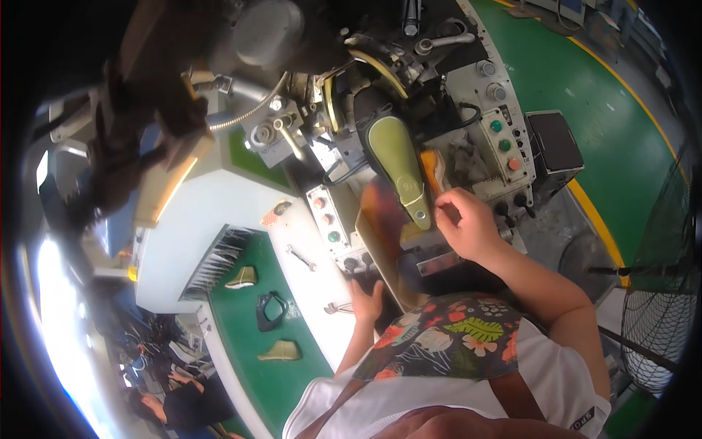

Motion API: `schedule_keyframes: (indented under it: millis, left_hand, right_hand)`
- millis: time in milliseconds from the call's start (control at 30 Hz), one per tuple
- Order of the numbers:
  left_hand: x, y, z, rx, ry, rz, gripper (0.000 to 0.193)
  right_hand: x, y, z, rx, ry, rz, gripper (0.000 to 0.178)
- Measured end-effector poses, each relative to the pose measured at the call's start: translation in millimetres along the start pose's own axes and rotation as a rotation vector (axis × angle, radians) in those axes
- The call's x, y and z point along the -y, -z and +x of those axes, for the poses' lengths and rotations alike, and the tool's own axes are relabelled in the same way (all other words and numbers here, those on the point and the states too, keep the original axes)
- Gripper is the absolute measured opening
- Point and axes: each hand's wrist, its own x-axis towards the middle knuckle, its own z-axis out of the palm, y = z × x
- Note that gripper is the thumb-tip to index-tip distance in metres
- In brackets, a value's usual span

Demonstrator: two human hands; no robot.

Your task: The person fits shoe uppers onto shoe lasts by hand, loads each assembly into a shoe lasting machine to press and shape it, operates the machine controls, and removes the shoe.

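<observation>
A green shoe last (395,157), sole side up, sits in the machine with a dark shoe upper (369,110) around its toe end. My right hand (472,225) is beside the last's narrow heel end, fingers curled into a pinch; whatever is between the fingertips is hidden. An orange-brown piece (431,167) lies just beyond those fingertips, along the last's right side. Lower left, my left hand (365,301) is by the black knobs (360,263) under the left button panel (329,219), thumb and fingers apart, with nothing visible in it.
The right button panel (504,143) has green and orange buttons. A wrench (300,257) lies on the white ledge at left. Beyond it, a green conveyor belt (248,314) carries several shoe parts. A netted basket (651,340) stands at right. Another person (183,402) is at lower left.
</observation>
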Motion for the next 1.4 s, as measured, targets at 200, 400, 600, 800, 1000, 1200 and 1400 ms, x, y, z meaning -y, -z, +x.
schedule_keyframes:
  millis: [200,400,600,800,1000,1200,1400]
  left_hand:
    - [-34.2,30.8,15.0,-0.493,-0.264,-0.147,0.086]
    - [-116.8,12.1,26.1,-0.299,-0.257,-0.523,0.075]
    - [-113.1,-14.0,38.2,-0.235,-0.249,-0.531,0.056]
    - [-93.6,-25.7,45.3,-0.293,-0.335,-0.392,0.043]
    - [-108.1,-17.7,38.8,-0.278,-0.262,-0.371,0.039]
    - [-114.7,-12.2,33.0,-0.281,-0.240,-0.350,0.040]
    - [-116.3,-11.7,32.1,-0.278,-0.201,-0.353,0.040]
  right_hand:
    - [0.3,0.7,-0.5,0.016,-0.003,0.023,0.012]
    - [-3.6,-0.5,-5.9,0.001,-0.016,0.037,0.012]
    - [37.5,28.5,27.3,-0.179,-0.185,0.794,0.013]
    - [157.3,117.5,37.7,-0.125,0.581,1.243,0.009]
    - [206.8,132.3,27.6,0.042,0.748,1.241,0.010]
    - [205.8,128.4,26.4,0.091,0.761,1.247,0.012]
    - [202.8,123.5,27.5,0.112,0.762,1.253,0.014]
